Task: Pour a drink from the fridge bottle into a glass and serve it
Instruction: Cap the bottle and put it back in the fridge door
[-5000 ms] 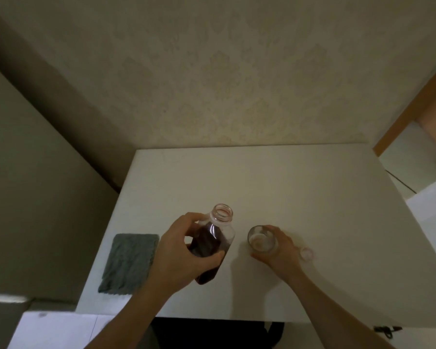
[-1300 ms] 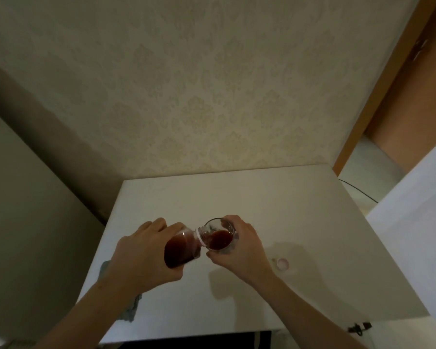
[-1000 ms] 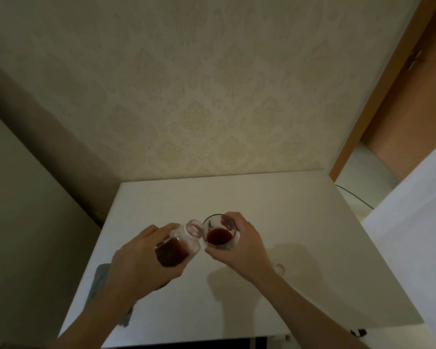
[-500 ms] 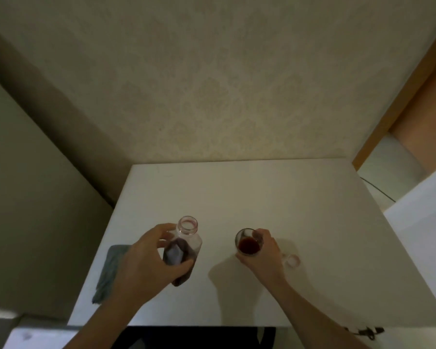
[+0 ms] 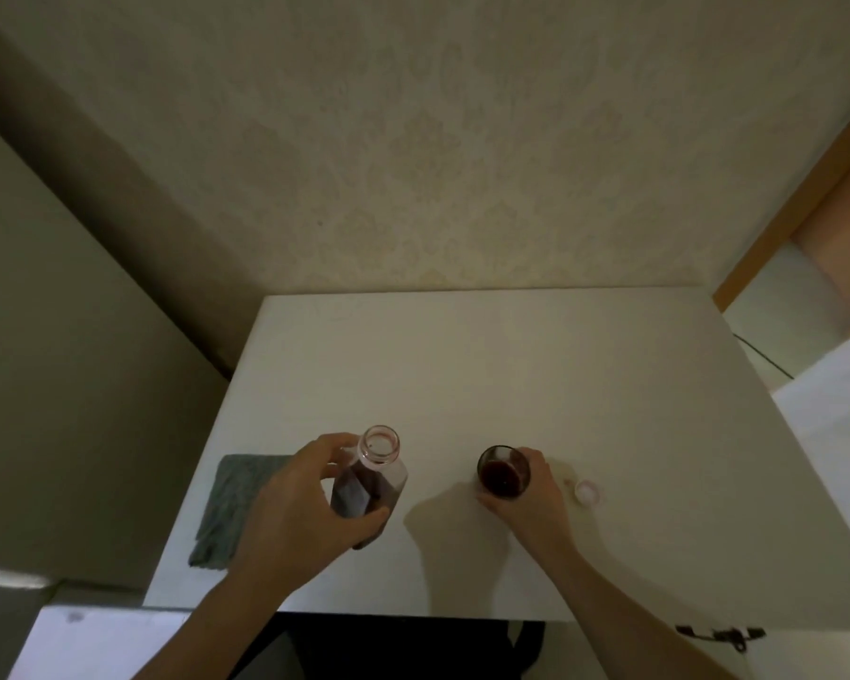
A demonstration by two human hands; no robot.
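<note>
Grey cloth [image 5: 239, 503] flat at left edge of white table [image 5: 511, 365]. Left hand [image 5: 293, 507] wrapped round bottle [image 5: 370, 483]: upright, uncapped, dark red liquid in lower part, base hidden by fingers. Right of it, apart: glass [image 5: 504, 472] on table, dark red drink inside, right hand [image 5: 533, 500] curled round its side. Just beside that hand, small pale cap [image 5: 587, 493] lying on tabletop.

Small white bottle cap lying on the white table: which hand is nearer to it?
Right. The right hand, holding the glass, sits just beside the cap; the left hand grips the bottle farther left.
</note>
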